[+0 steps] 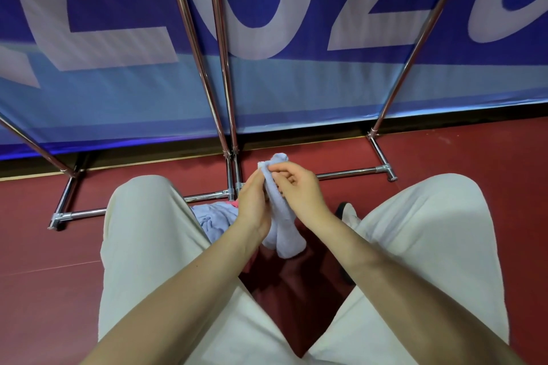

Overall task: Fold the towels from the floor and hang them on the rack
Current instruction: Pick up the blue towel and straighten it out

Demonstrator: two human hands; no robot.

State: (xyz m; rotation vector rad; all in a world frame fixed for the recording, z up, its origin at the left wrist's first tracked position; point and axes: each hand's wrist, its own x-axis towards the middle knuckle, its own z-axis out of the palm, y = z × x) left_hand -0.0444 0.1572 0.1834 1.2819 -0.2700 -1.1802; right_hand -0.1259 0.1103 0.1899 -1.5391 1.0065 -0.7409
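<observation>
At the bottom of the frame two bare forearms reach up between a pair of knees in pale trousers [142, 246], and they meet at centre frame on a small pale blue towel [283, 234]. The left hand [252, 204] presses flat against the towel's left side, its grip closed on the cloth; the right hand [296, 190] pinches the upper edge between thumb and fingertips, also grasping the towel. The towel hangs bunched and narrow from these two holds, its lower end dangling clear above the red floor [44, 275]. The step looks like an early fold, and to do it well the hands should probably find two matching corners, draw the cloth taut and flat, then bring edge to edge rather than working with it crumpled. Just behind the left wrist, partly hidden by the knee, more bluish cloth [212, 221] with a scrap of pink lies on the floor, seemingly waiting its turn. Beyond that the chrome rack [347, 173] stands on the floor, its poles rising toward the top of the frame against a blue banner [296, 83] with large pale letters.
</observation>
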